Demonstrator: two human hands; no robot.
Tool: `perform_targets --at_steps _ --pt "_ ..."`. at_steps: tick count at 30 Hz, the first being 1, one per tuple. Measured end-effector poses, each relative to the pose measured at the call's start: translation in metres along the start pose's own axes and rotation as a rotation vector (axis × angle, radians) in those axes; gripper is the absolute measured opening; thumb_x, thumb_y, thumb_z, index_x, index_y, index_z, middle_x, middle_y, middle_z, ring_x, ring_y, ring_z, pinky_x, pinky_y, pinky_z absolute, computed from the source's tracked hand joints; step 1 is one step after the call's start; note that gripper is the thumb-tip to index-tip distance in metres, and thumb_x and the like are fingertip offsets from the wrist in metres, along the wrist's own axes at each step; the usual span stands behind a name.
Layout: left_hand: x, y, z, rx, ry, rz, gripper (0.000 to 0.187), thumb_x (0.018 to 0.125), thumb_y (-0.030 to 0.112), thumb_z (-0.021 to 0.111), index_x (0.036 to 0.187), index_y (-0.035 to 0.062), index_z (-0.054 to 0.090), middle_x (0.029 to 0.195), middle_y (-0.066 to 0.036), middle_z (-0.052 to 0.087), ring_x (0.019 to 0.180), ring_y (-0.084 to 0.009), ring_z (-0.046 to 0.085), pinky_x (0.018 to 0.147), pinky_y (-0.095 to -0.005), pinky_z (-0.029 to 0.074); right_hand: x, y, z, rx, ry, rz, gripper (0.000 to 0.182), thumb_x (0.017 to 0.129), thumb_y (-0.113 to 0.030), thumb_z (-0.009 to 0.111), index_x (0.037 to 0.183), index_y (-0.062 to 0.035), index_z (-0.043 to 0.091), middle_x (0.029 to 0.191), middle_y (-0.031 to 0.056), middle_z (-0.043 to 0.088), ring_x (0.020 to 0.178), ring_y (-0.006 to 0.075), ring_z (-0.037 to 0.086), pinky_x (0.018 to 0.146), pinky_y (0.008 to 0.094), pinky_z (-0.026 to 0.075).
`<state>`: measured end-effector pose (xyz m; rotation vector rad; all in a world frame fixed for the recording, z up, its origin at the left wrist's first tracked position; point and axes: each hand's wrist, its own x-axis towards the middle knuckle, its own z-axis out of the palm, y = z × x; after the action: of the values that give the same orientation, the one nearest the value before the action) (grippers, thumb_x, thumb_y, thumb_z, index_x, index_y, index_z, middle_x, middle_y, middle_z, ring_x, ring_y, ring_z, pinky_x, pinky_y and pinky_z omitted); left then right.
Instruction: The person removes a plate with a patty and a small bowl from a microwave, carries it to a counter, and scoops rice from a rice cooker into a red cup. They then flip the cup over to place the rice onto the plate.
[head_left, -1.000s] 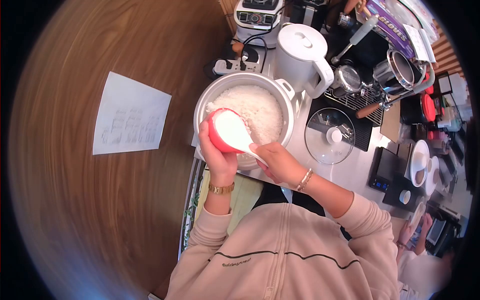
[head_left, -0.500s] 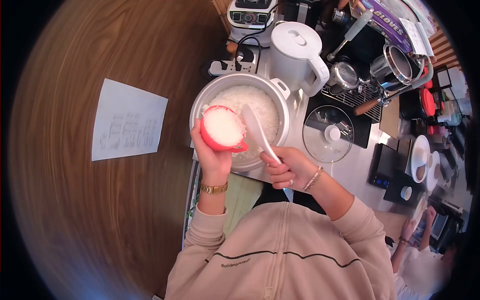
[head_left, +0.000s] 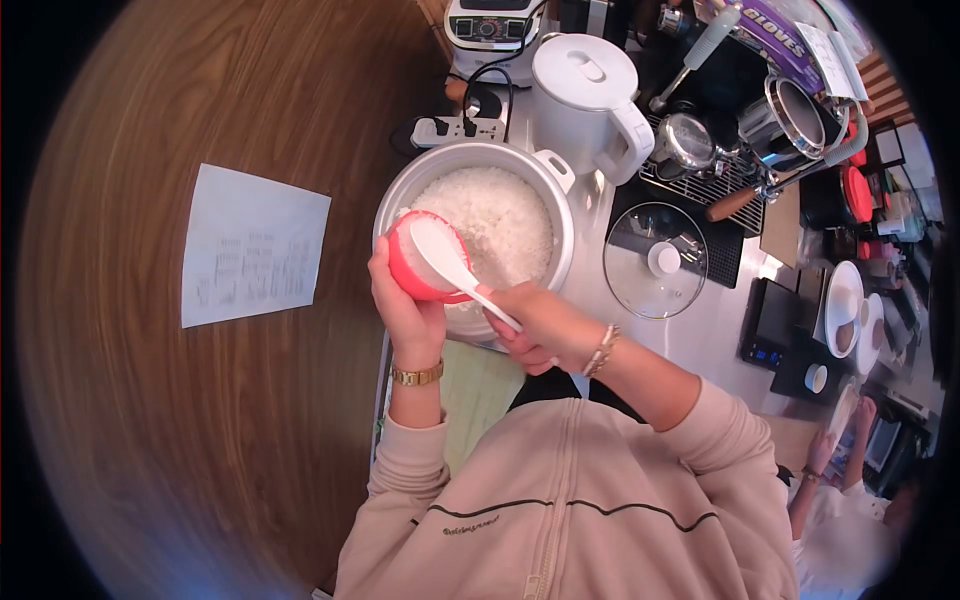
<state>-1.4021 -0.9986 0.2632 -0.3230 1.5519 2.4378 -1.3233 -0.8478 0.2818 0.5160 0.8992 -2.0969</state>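
My left hand (head_left: 410, 315) is wrapped round a red cup (head_left: 408, 272) filled with white rice (head_left: 403, 232), held over the near left side of a large metal pot (head_left: 567, 225). More cooked rice (head_left: 505, 215) lies inside the pot. In my right hand (head_left: 540, 325), fingers closed round its handle, is a white rice paddle (head_left: 438, 252). The paddle's blade lies across the top of the cup and hides part of the rice there.
Behind the pot stand a white kettle (head_left: 590, 85), a power strip (head_left: 455, 131) and a blender base (head_left: 490, 30). A glass lid (head_left: 635, 280) lies right of the pot. Written paper (head_left: 255, 250) rests on the wooden surface at left. Another person's hands (head_left: 822, 450) hold a plate at far right.
My right hand has moved left, bringing the paddle from beside the cup onto the rice in it. The cup has shifted slightly left in view.
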Motion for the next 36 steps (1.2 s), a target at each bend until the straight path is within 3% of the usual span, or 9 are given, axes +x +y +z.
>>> perform_targets --at_steps 3,5,8,11,12,17,23,26,36 --pt "-0.003 0.017 0.0 -0.068 -0.009 -0.103 0.047 0.095 0.041 0.04 0.117 0.0026 0.055 0.114 -0.01 0.06 0.104 -0.0213 0.058 0.092 -0.0384 0.046 -0.024 -0.01 -0.008 -0.224 0.055 -0.1 0.047 0.094 -0.045 0.049 0.062 -0.0104 0.042 0.049 -0.0056 0.028 0.039 0.0066 0.027 0.035 0.0219 0.019" --pt "-0.002 0.026 -0.009 -0.089 -0.02 -0.141 0.045 0.095 0.041 0.042 0.116 0.0026 0.055 0.113 -0.01 0.06 0.103 -0.021 0.058 0.091 -0.0383 0.047 -0.028 -0.01 -0.028 -0.551 0.325 -0.293 0.033 0.093 -0.033 0.049 0.079 -0.0037 0.054 0.051 0.0051 0.047 0.042 0.0216 0.048 0.044 0.0329 0.042" --pt "-0.001 0.036 -0.029 -0.136 -0.073 -0.174 0.041 0.096 0.038 0.045 0.115 0.0034 0.054 0.112 -0.009 0.06 0.104 -0.0196 0.058 0.089 -0.0378 0.048 -0.032 -0.021 -0.037 -1.338 0.732 -0.481 0.019 0.089 -0.02 0.05 0.093 -0.002 0.056 0.061 0.0132 0.06 0.062 0.0304 0.063 0.056 0.039 0.05" --pt "0.004 0.038 -0.04 -0.272 -0.082 -0.236 0.035 0.096 0.035 0.045 0.113 0.0053 0.055 0.111 -0.007 0.06 0.104 -0.0197 0.058 0.089 -0.038 0.048 -0.004 -0.025 -0.024 -1.723 0.707 -0.51 0.022 0.083 -0.011 0.049 0.102 -0.0026 0.055 0.068 0.0179 0.063 0.071 0.0343 0.065 0.058 0.0444 0.051" --pt "0.006 0.04 -0.042 -0.276 -0.079 -0.237 0.034 0.096 0.034 0.045 0.113 0.0057 0.054 0.111 -0.007 0.06 0.104 -0.0196 0.058 0.089 -0.0381 0.048 0.014 -0.021 -0.023 -1.78 0.705 -0.601 0.018 0.079 -0.01 0.052 0.095 -0.0023 0.057 0.067 0.017 0.064 0.065 0.0321 0.066 0.055 0.041 0.052" --pt "0.013 0.048 -0.045 -0.264 -0.041 -0.21 0.032 0.097 0.033 0.045 0.112 0.006 0.054 0.112 -0.006 0.06 0.104 -0.0192 0.057 0.09 -0.0388 0.048 0.075 -0.006 -0.006 -1.933 0.617 -0.731 0.008 0.077 -0.011 0.055 0.076 -0.0038 0.059 0.065 0.0145 0.064 0.06 0.0275 0.066 0.051 0.0361 0.052" --pt "0.016 0.048 -0.051 -0.295 -0.025 -0.135 0.035 0.097 0.033 0.043 0.115 0.005 0.053 0.117 -0.008 0.058 0.108 -0.0218 0.056 0.092 -0.0401 0.047 0.077 -0.015 -0.003 -1.89 0.508 -0.629 0.007 0.076 -0.009 0.055 0.075 -0.0025 0.056 0.065 0.0149 0.064 0.059 0.0299 0.065 0.052 0.0382 0.052" --pt "0.027 0.039 -0.063 -0.256 -0.022 -0.001 0.047 0.096 0.039 0.036 0.127 0.0054 0.046 0.13 -0.015 0.049 0.121 -0.0347 0.046 0.1 -0.0591 0.037 0.078 -0.01 -0.005 -1.955 0.525 -0.622 0.01 0.076 -0.01 0.056 0.075 -0.0025 0.062 0.065 0.0131 0.064 0.061 0.027 0.066 0.054 0.0361 0.053" --pt "0.026 0.013 -0.086 -0.386 -0.091 0.117 0.055 0.093 0.045 0.037 0.123 0.0011 0.049 0.127 -0.014 0.052 0.122 -0.0344 0.046 0.096 -0.0562 0.04 0.072 -0.009 0.0 -1.858 0.493 -0.499 0.012 0.078 -0.011 0.058 0.076 -0.0015 0.064 0.07 0.0154 0.066 0.064 0.0291 0.067 0.057 0.0379 0.054"
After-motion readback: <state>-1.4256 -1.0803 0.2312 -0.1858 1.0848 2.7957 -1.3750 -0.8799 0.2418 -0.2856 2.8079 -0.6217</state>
